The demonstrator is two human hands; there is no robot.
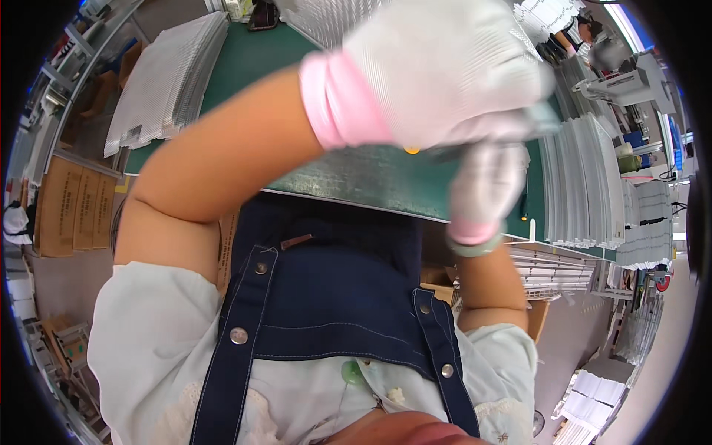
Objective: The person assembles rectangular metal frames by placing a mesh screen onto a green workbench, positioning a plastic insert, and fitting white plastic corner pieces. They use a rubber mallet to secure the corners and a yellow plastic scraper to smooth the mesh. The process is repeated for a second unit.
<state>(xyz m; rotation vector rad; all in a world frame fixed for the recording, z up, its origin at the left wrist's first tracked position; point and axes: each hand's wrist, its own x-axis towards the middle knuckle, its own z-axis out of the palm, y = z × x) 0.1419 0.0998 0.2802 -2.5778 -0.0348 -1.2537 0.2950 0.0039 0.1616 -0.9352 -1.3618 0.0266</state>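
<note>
Both my hands wear white knit gloves with pink cuffs and are raised close to the camera, blurred. My left hand point(445, 67) reaches across from the left, its fingers curled down over the fingertips of my right hand point(486, 185). The right hand points upward into the left, with a pale green band at its wrist. A thin dark edge shows between the two hands; I cannot tell what it is. Below them I see my dark blue apron and pale shirt.
A green work table point(356, 174) lies under the hands. Stacks of white perforated sheets sit at its left point(167, 81) and right point(582, 185). Brown cardboard boxes point(74, 208) stand on the floor at left. A grey machine point(630, 81) and another person point(586, 30) are at upper right.
</note>
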